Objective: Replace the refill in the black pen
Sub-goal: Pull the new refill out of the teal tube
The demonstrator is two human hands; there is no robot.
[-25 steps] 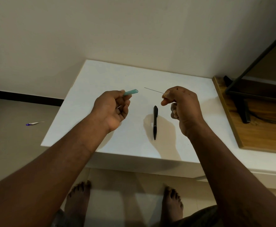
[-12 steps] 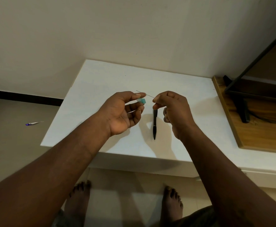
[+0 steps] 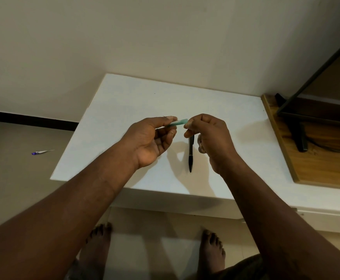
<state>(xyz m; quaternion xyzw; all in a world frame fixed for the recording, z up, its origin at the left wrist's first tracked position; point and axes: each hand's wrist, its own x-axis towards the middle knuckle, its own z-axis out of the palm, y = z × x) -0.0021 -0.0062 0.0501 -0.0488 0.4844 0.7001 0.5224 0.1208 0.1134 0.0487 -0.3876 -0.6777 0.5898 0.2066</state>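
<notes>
White and set against a plain cream wall, the surface [image 3: 124, 110] carries a single black pen [image 3: 190, 153], which lies flat with its tip pointing toward the person, just below and partly beneath the right hand's curled fingers. Both bare hands are raised above the surface and meet at a small teal sleeve [image 3: 178, 122], a slim translucent piece held nearly level between them. The left hand [image 3: 151, 138] pinches the sleeve's left end between thumb and forefinger, palm turned inward and the other fingers loosely curled. The right hand [image 3: 209, 136] pinches at the sleeve's right end with thumb and forefinger, its remaining fingers folded down toward the pen. Whether a thin refill sits inside the sleeve or in the right hand's pinch cannot be made out. Well to the left of the left hand, a small white and purple item [image 3: 41, 152] lies on the grey floor [image 3: 13, 178]. To the right of the right hand, a wooden board [image 3: 316, 168] adjoins the surface and bears a black stand [image 3: 298, 136]. Below the forearms, the person's bare feet [image 3: 212, 251] rest on pale tiles in front of the surface.
</notes>
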